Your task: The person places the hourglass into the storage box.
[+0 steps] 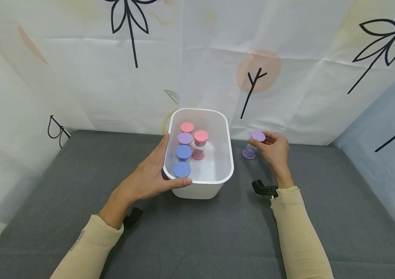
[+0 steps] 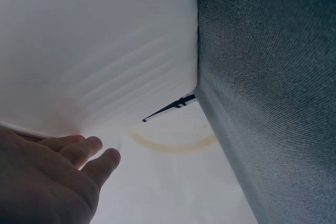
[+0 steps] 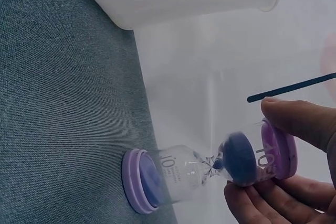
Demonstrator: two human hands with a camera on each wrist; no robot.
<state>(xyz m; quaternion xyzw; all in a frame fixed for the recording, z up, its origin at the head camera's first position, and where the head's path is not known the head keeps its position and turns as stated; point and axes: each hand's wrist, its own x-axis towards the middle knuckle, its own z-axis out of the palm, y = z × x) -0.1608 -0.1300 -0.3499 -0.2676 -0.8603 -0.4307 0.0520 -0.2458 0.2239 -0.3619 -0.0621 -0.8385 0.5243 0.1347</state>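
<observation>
A white plastic tub (image 1: 226,170) stands on the grey cloth and holds several hourglass timers with pink (image 1: 200,136), purple (image 1: 185,138) and blue (image 1: 182,169) caps. My left hand (image 1: 155,170) grips the tub's left front rim, thumb over the edge; the left wrist view shows the tub's outer wall (image 2: 100,45) above my fingers (image 2: 86,150). To the right of the tub, my right hand (image 1: 274,149) pinches the top cap of a purple hourglass (image 1: 253,144), which tilts with its lower cap on the cloth. The right wrist view shows this hourglass (image 3: 210,166) with dark sand near its upper end.
Patterned white sheets with black flower drawings form walls behind and on both sides. A pale blue sheet (image 1: 385,155) stands at the right. The grey cloth surface (image 1: 197,232) stretches in front of the tub. Black wrist-camera mounts sit by both sleeves.
</observation>
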